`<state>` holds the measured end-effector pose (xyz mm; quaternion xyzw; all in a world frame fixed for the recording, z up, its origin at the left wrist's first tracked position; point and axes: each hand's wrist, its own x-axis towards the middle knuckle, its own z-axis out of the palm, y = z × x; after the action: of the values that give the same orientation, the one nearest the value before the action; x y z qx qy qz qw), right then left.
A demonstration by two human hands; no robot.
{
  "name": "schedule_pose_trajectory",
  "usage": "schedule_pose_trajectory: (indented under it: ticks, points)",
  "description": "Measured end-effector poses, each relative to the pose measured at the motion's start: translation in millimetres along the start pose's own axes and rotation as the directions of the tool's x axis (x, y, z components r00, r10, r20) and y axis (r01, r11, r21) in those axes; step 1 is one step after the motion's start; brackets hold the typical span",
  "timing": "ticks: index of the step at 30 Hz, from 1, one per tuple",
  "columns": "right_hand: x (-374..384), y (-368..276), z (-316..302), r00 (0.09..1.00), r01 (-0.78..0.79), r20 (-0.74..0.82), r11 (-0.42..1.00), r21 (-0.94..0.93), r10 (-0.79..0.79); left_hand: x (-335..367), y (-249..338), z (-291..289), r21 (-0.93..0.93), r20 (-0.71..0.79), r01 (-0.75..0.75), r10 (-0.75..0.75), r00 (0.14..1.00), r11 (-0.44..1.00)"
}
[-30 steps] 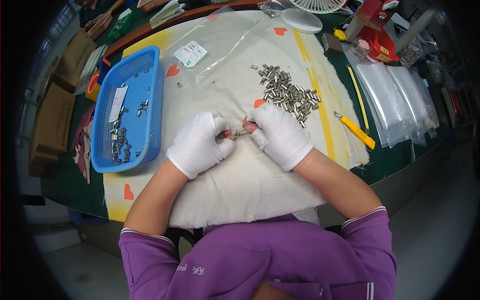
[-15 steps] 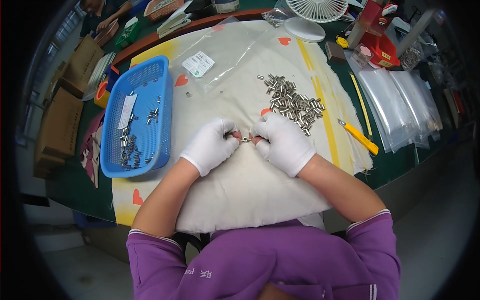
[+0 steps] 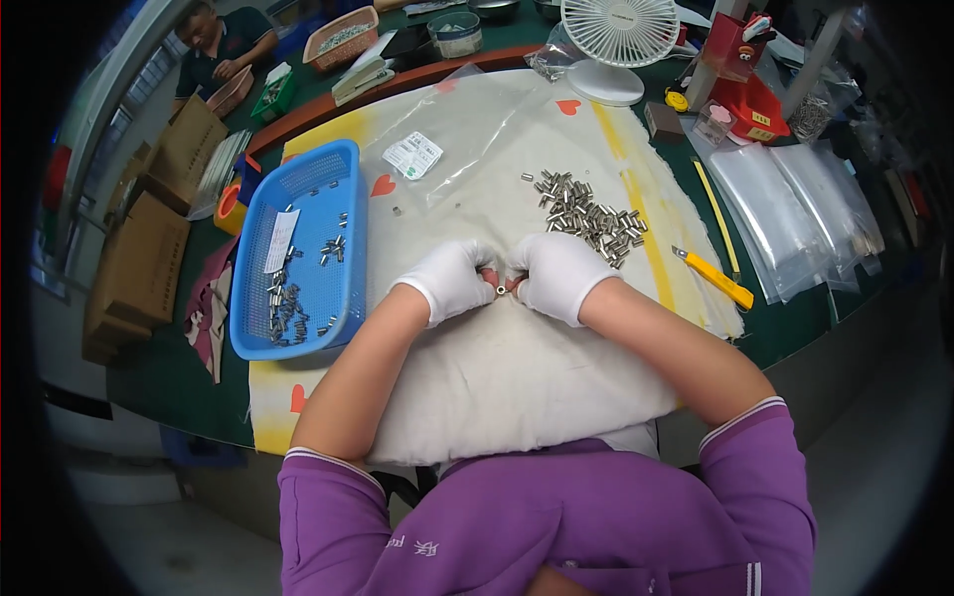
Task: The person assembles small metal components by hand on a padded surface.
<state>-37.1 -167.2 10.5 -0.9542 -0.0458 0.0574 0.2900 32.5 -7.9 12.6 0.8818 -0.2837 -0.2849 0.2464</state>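
My left hand [image 3: 450,281] and my right hand [image 3: 559,277] meet over the middle of the pale cloth [image 3: 507,407]. Both wear white gloves that leave some fingertips bare. Pinched between the fingertips of both is a small metal tube [image 3: 501,290], its round end with a hole facing up toward me. A pile of similar short silvery tubes [image 3: 599,223] lies just beyond my right hand. Left of my left hand stands a blue plastic basket [image 3: 359,248] with more metal tubes [image 3: 286,308] and a white paper slip [image 3: 282,241] inside.
A yellow utility knife [image 3: 717,279] and clear plastic bags [image 3: 775,219] lie at right. Farther back are a labelled clear bag [image 3: 467,139], a white fan [image 3: 618,45] and a red bin [image 3: 750,107]. Cardboard boxes [image 3: 136,268] stand at left; another person [image 3: 224,50] sits at far left.
The whole view has shifted, with the table's things lying slightly more to the right at left. Between my fingertips the tube has turned from lying sideways to showing its open end.
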Motion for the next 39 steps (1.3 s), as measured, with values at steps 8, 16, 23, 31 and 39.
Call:
schedule_pose_trajectory:
  ticks: [8, 16, 23, 31, 39]
  points:
    - [-14.1, 13.6, 16.1, 0.992, 0.039, -0.121, 0.999, 0.024, -0.036, -22.4, -0.7, 11.8, -0.127, -0.146, -0.199, 0.180, 0.973, 0.972]
    - [-19.6, 9.9, 19.8, 0.982, 0.093, -0.165, 0.996, 0.000, -0.092, -25.8, 9.2, 20.2, 0.169, -0.239, -0.243, 0.279, 0.930, 0.955]
    - [-10.6, 16.2, 28.2, 0.948, 0.199, -0.244, 0.979, -0.044, -0.204, -37.5, 13.3, 1.4, 0.160, -0.591, -0.293, 0.329, 0.736, 0.943]
    - [-10.3, 19.7, 27.8, 0.811, 0.272, -0.530, 0.962, -0.030, -0.245, -77.4, -58.7, -60.0, 0.245, -0.885, 0.117, 0.173, 0.432, 0.963]
    - [-13.0, 20.2, 5.6, 0.735, 0.371, -0.650, 0.917, 0.149, -0.192, -97.2, -101.9, -62.8, 0.229, -0.833, 0.329, 0.011, 0.552, 0.916]
